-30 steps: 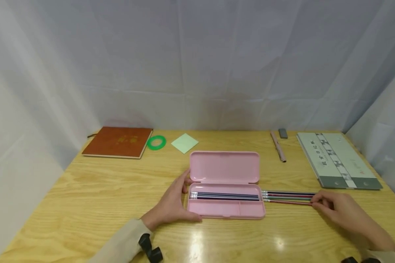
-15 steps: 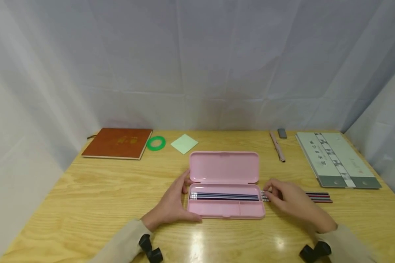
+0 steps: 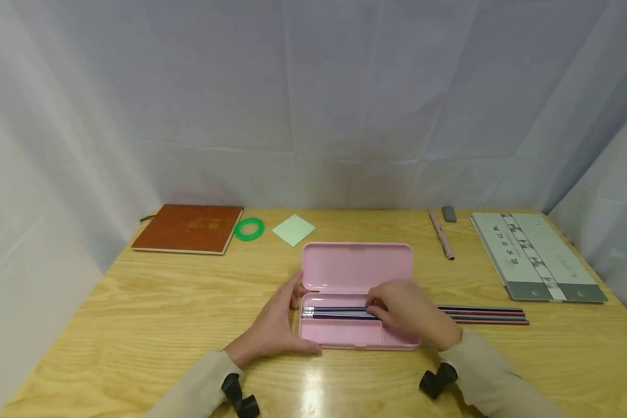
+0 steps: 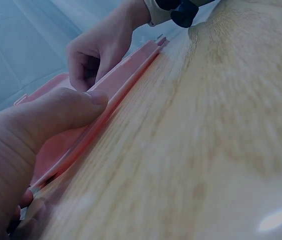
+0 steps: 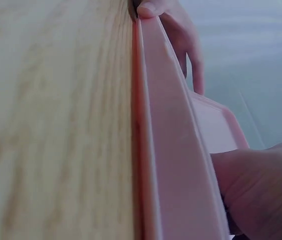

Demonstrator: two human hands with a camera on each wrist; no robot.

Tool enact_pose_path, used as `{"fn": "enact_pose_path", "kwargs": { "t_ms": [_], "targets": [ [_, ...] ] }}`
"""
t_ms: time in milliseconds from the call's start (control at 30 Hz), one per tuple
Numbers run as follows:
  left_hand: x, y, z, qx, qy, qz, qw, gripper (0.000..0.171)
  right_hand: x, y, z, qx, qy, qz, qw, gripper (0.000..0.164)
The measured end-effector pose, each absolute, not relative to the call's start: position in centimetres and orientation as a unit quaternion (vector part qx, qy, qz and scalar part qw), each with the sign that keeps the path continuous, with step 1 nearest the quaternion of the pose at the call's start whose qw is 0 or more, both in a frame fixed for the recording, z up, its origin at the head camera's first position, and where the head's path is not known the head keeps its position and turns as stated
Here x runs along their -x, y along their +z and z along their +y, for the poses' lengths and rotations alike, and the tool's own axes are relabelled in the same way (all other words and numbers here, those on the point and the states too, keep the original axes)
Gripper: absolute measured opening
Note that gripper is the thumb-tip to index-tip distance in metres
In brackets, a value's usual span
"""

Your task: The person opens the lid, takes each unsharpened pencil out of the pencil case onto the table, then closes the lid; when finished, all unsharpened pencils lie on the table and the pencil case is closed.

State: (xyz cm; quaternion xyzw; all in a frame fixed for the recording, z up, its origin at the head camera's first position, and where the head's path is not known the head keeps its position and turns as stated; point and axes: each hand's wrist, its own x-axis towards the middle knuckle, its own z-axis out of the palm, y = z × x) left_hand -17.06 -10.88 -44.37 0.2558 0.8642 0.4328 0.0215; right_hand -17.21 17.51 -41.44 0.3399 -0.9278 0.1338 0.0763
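Note:
A pink pencil case (image 3: 339,334) lies with its lid up in the middle of the table. My left hand (image 3: 274,325) grips its left end, thumb along the front wall and fingers behind. In the case's back compartment lie several dark pencils (image 3: 334,317), metal ferrules to the left. My right hand (image 3: 404,307) reaches into the case, thumb and curled forefinger pinching these pencils near their middle; the fingertips are partly hidden. Several loose pencils (image 3: 493,314) lie on the table right of the case, their left ends hidden behind my right hand.
Along the back lie a brown notebook (image 3: 188,229), a green tape roll (image 3: 238,233), pale green sticky notes (image 3: 294,230), a pink pen (image 3: 441,233) and a grey eraser (image 3: 449,214). A pale grey-green notebook (image 3: 548,255) lies at the right.
My right hand has left the far ends of the loose pencils, passed over their ferrule ends and moved left into the case. My left hand has stayed on the case.

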Motion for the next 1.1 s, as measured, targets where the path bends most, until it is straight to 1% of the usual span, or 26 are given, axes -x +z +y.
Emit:
{"fn": "enact_pose_path", "kwargs": {
  "t_ms": [133,267,400,467,667,767,933,1100],
  "targets": [
    [17.0,-44.4,-10.8,-0.259,0.433,0.863,0.019,0.139,16.9,-41.0,17.7,-0.325,0.139,-0.931,0.09,0.007],
    [17.0,-44.5,-10.7,-0.26,0.433,0.863,0.018,0.139,16.0,-39.8,19.7,-0.296,0.174,-0.933,0.104,0.003],
    [16.9,-44.6,-10.8,-0.253,0.436,0.863,0.021,0.139,14.6,-39.4,23.3,-0.252,0.203,-0.942,0.087,0.003],
    [16.8,-44.5,-10.9,-0.251,0.437,0.863,0.023,0.139,13.8,-39.7,25.7,-0.233,0.211,-0.946,0.083,0.006],
    [16.8,-44.4,-11.0,-0.248,0.435,0.865,0.023,0.139,11.2,-41.6,32.7,-0.209,0.207,-0.949,0.109,0.017],
    [16.9,-44.4,-11.0,-0.254,0.431,0.866,0.019,0.139,10.2,-42.2,35.0,-0.199,0.199,-0.954,0.099,0.02],
    [17.2,-44.3,-11.0,-0.256,0.431,0.865,0.014,0.14,9.6,-42.8,36.4,-0.201,0.208,-0.955,0.072,0.018],
    [17.2,-44.5,-10.9,-0.259,0.428,0.866,0.017,0.141,10.0,-43.2,35.6,-0.199,0.213,-0.953,0.087,0.023]
  ]
}}
